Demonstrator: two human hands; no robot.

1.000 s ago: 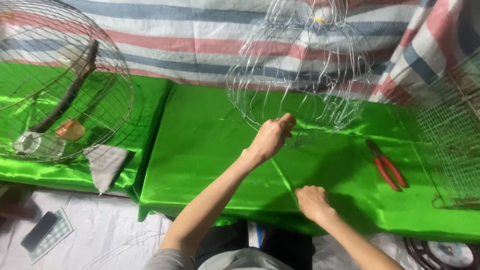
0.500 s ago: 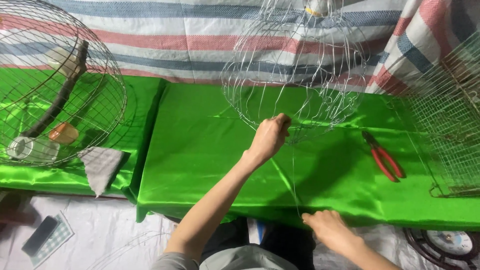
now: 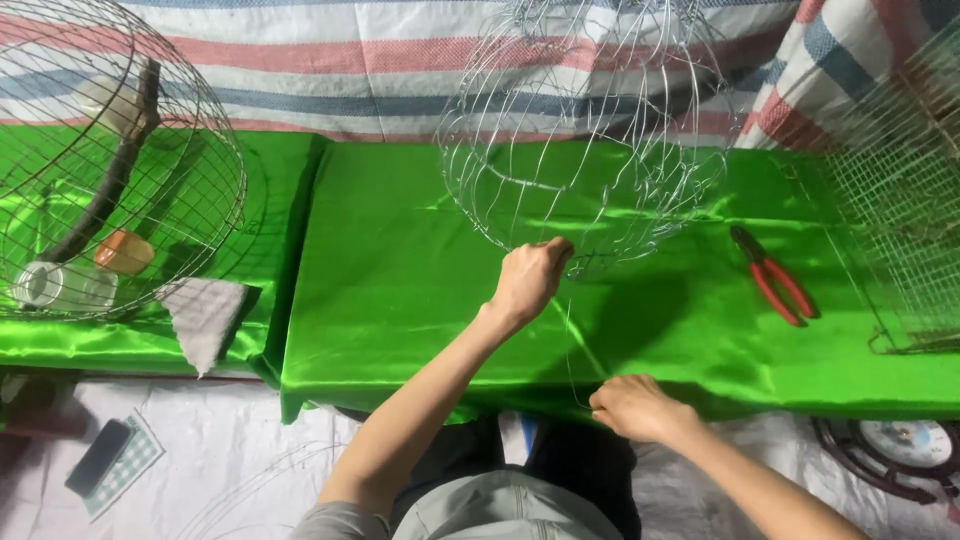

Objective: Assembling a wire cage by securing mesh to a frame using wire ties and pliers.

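Green satin cloth (image 3: 420,270) is covering the counter and hanging over its near edge, glaring in places. Behind it a red, white and blue striped tarp (image 3: 330,70) is running across the back. Below the counter edge, white sheeting (image 3: 200,460) is lying over the floor, with a dark phone (image 3: 98,457) resting on a checked pad at the lower left.

At the middle of the counter, an unfinished wire cage frame (image 3: 590,130) is sitting with its top cut off by the picture edge. The left hand (image 3: 528,280) is gripping the frame's lower rim, fingers clenched around the wire. The right hand (image 3: 635,408) is sitting at the near edge of the counter, fingers pinching the end of a thin loose wire (image 3: 572,350) that is running up toward the frame; the wire is so fine against the sheen that its full path is hard to follow.

Red-handled pliers (image 3: 772,275) are lying on the cloth to the right of the frame, apart from both hands. Farther right, a fine mesh cage (image 3: 900,190) is being cropped by the frame edge. On the left a round wire cage (image 3: 110,160) is standing, holding a dark perch, a white cup and an orange cup, with a grey rag (image 3: 205,318) draping off the counter just beside it. A round dark object at the lower right is only partly showing, and I cannot tell what it is.
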